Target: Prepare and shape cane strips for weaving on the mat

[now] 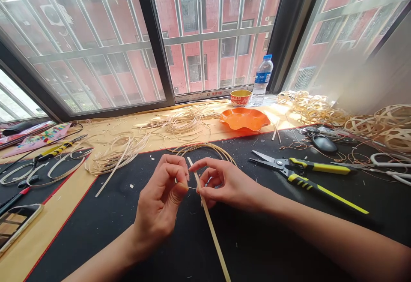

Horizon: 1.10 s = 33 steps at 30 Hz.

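A long, flat, pale bamboo strip (pixel 212 230) slants from between my hands down to the bottom edge of the view. My right hand (pixel 223 182) is closed around its upper part, index finger near the tip and thumb lower down. Left of the strip, my left hand (pixel 162 196) is closed in a pinch, thumb against curled fingers. A thin strand (pixel 192 188) stretches from that pinch to the strip; where its ends go is hidden by my fingers. Just behind both hands, a coil of thin strips (pixel 208 145) lies on the black mat (pixel 257 247).
Yellow-handled shears (pixel 289 168) lie open at the right, beside white-handled scissors (pixel 382 166) and a dark mouse (pixel 324 145). An orange wavy dish (pixel 245 120), a red tin (pixel 240 98) and a water bottle (pixel 261 80) stand near the window. Strip coils (pixel 117 153) lie left.
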Each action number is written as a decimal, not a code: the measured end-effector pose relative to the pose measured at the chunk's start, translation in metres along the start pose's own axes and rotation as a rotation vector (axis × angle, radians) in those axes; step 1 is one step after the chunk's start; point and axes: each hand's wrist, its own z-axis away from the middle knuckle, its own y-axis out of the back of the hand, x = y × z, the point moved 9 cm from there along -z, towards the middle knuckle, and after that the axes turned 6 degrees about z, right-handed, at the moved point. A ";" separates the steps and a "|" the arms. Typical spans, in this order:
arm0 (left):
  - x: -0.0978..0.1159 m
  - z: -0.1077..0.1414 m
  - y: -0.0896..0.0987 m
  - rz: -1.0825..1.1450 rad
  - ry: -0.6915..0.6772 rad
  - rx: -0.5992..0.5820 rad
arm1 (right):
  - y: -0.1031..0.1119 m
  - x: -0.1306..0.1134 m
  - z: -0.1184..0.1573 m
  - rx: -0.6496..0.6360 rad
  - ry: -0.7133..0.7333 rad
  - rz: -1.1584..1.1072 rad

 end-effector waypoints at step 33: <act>-0.053 0.001 0.002 0.004 0.519 0.047 | 0.006 0.003 0.000 0.037 -0.063 -0.175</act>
